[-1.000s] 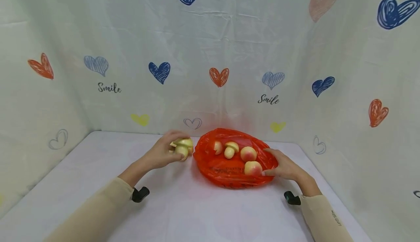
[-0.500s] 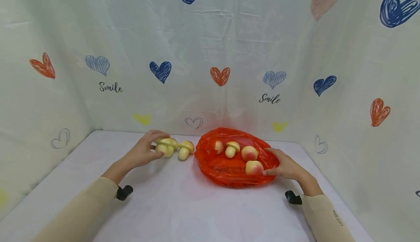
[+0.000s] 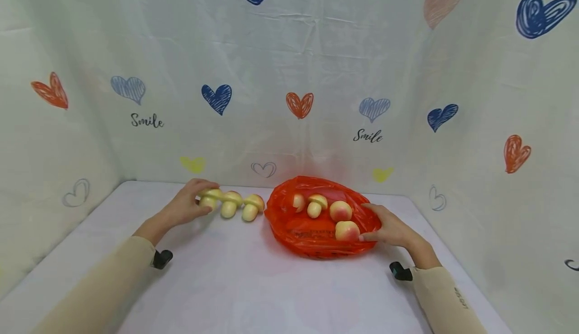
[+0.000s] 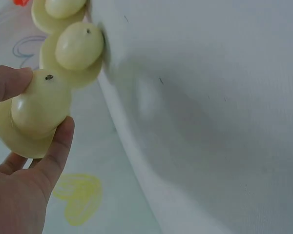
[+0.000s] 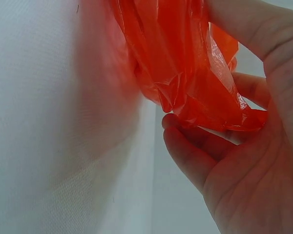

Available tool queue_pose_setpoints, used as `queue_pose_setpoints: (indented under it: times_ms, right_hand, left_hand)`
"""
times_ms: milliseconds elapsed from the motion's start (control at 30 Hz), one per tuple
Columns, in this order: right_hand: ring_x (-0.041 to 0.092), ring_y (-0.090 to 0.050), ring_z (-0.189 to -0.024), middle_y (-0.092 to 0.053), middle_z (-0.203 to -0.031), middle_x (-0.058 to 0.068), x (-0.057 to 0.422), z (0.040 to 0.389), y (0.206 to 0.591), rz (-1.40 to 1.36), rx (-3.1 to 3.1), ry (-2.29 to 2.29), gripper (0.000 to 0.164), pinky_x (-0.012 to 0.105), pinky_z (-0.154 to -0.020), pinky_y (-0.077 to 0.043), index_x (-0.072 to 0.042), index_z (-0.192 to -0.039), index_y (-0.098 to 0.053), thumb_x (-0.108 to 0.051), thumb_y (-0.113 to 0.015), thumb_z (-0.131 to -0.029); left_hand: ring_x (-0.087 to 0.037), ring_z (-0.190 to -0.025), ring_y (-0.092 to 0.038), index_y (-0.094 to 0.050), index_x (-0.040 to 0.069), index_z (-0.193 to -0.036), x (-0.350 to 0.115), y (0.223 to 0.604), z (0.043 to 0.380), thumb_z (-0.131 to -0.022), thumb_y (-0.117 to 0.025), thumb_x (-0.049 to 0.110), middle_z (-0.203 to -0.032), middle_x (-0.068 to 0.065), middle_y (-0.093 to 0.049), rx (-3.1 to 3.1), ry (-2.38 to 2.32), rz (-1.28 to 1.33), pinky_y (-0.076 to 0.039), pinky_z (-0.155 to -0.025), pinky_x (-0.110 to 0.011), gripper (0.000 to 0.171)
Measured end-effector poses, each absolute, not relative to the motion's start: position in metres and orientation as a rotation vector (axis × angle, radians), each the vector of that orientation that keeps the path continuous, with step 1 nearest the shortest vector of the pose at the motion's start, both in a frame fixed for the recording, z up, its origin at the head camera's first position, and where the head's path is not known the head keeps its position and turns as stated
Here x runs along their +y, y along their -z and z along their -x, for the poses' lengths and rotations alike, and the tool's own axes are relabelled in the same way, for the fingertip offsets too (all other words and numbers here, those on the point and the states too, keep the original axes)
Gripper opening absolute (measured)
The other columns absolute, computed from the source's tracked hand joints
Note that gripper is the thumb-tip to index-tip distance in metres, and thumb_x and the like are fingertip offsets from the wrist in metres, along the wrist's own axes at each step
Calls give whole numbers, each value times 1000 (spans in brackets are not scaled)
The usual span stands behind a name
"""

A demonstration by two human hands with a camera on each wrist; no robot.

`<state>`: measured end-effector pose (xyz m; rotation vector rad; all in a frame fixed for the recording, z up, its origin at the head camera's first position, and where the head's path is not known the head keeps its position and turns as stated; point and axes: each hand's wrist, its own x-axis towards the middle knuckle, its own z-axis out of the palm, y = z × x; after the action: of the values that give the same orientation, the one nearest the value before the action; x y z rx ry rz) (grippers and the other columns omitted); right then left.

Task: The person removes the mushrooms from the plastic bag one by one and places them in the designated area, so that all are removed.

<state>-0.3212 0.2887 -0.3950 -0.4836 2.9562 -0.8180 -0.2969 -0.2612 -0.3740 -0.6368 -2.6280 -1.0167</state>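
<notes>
At the back left of the table, my left hand (image 3: 183, 204) holds a yellow toy mushroom (image 3: 209, 200) between thumb and fingers. Its pale rounded stem (image 4: 41, 105) faces the left wrist camera. Beside it, in a row toward the bag, are a second mushroom (image 3: 231, 204) and a third mushroom (image 3: 252, 208). My right hand (image 3: 393, 229) grips the right rim of an open red plastic bag (image 3: 307, 246), the thin film bunched between its fingers. Inside the bag are another mushroom (image 3: 316, 206), a red-and-yellow peach (image 3: 341, 211) and a second peach (image 3: 347, 231).
One more pale round piece (image 3: 298, 202) in the bag is partly covered by the film. Behind the white table (image 3: 271, 294) hangs a white curtain (image 3: 253, 138) printed with hearts. A dark wrist camera (image 3: 400, 271) sits at the right cuff.
My left hand has moved left, away from the bag. Two mushrooms now stand apart in the row to its right. My right hand keeps its hold on the bag.
</notes>
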Motion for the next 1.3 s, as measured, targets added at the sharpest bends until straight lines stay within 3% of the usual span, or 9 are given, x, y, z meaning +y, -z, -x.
queue_pose_setpoints:
  times_ms: [400,700,1300]
  right_hand:
    - [37,-39,-126,-40,-142,14,285,323,393,534,2940,830,100,53,-85,-51,-13,-144,-37,-54,-81,-64]
    - [37,-39,-126,-39,-143,14,284,324,391,504,2943,816,101,51,-83,-52,-14,-144,-37,-55,-82,-63]
    - [38,-38,-127,-38,-143,14,289,323,393,480,2944,818,102,51,-82,-53,-14,-144,-36,-56,-82,-63]
  left_hand:
    - [-42,-114,-44,-53,0,-130,-276,382,304,-80,-72,1,-127,-26,-43,-2739,921,547,-49,-82,-49,54]
    - [-46,-118,-41,-53,1,-131,-281,389,315,-78,-72,2,-127,-27,-43,-2807,899,483,-32,-99,-62,56]
    - [-48,-117,-41,-52,-4,-132,-273,392,327,-75,-70,0,-126,-31,-44,-2794,884,561,-32,-99,-62,60]
